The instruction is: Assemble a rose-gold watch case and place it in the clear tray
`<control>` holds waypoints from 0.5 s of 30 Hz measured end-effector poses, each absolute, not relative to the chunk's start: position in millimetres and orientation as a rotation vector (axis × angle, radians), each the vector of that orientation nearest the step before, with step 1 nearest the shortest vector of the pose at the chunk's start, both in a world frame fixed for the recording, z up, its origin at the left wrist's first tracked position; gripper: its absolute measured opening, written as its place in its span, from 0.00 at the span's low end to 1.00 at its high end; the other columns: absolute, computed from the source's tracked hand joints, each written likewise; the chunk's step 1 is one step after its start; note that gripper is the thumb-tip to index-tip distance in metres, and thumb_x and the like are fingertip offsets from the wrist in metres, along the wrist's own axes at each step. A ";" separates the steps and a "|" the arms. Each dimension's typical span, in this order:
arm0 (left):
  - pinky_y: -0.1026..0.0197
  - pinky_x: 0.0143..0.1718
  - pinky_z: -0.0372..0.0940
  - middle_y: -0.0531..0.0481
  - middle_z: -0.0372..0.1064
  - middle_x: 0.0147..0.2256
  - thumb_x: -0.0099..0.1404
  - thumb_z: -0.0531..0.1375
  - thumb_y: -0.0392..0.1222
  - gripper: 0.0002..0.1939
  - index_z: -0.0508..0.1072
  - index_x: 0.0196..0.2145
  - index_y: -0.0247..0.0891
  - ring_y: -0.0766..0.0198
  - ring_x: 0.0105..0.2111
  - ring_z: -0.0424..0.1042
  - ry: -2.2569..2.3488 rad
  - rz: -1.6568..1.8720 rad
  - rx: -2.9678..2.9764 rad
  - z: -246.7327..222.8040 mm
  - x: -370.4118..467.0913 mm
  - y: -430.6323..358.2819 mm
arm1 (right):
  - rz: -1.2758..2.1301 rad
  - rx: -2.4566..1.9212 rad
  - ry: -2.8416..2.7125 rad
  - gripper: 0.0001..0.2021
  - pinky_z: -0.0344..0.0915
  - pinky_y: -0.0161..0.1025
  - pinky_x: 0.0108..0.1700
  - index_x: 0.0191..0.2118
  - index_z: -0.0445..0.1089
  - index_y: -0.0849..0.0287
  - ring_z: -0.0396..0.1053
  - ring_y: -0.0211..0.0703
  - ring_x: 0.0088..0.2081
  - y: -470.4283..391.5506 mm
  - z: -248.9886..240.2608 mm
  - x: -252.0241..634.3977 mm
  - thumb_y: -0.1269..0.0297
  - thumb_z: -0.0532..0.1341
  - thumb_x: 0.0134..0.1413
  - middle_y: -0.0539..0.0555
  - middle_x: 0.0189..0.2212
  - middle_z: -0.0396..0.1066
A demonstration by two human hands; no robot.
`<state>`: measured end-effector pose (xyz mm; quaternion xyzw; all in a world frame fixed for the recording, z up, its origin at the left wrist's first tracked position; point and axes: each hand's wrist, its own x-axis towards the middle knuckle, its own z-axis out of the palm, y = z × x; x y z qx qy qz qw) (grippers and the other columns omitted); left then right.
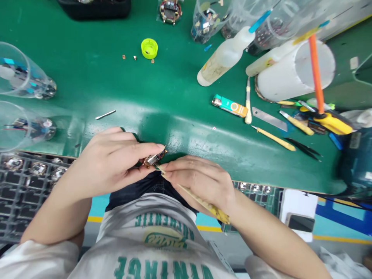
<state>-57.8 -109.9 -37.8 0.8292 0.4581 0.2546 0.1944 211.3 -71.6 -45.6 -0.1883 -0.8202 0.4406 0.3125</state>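
Observation:
Near the front edge of the green table, my left hand (116,159) pinches a small electronic assembly (154,158) between thumb and fingers. It is tilted, with shiny metal and coppery edges like a watch case, and its far side is hidden by the fingers. My right hand (200,180) is closed around a thin tool with a yellowish, worn handle (216,213). The handle's end sticks out toward the wrist, while the tip points at the assembly's lower edge. Whether the tip touches it, I cannot tell.
Bottles (225,58), a white cylinder (279,79) and plastic cups (207,19) stand at the back right. Below them lie a lighter (231,105), a blade (269,119) and tweezers (305,149). A yellow-green cap (149,49) and a metal bit (105,114) are farther left. Trays (29,190) sit below the table edge.

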 end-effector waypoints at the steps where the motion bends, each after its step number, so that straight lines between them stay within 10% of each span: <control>1: 0.53 0.32 0.64 0.56 0.79 0.33 0.78 0.62 0.43 0.16 0.69 0.61 0.48 0.61 0.28 0.75 1.282 0.703 2.325 -36.8 -57.7 -109.5 | 1.158 -0.495 -2.165 0.12 0.82 0.43 0.56 0.53 0.77 0.64 0.83 0.47 0.53 -71.4 -46.0 211.2 0.77 0.68 0.67 0.63 0.51 0.83; 15: 0.52 0.33 0.63 0.54 0.80 0.34 0.76 0.65 0.43 0.19 0.70 0.61 0.46 0.60 0.29 0.76 1.273 0.699 2.305 -37.9 -59.2 -110.1 | 1.156 -0.506 -2.193 0.11 0.82 0.42 0.57 0.53 0.77 0.63 0.83 0.45 0.53 -70.4 -44.9 211.8 0.76 0.68 0.68 0.62 0.52 0.83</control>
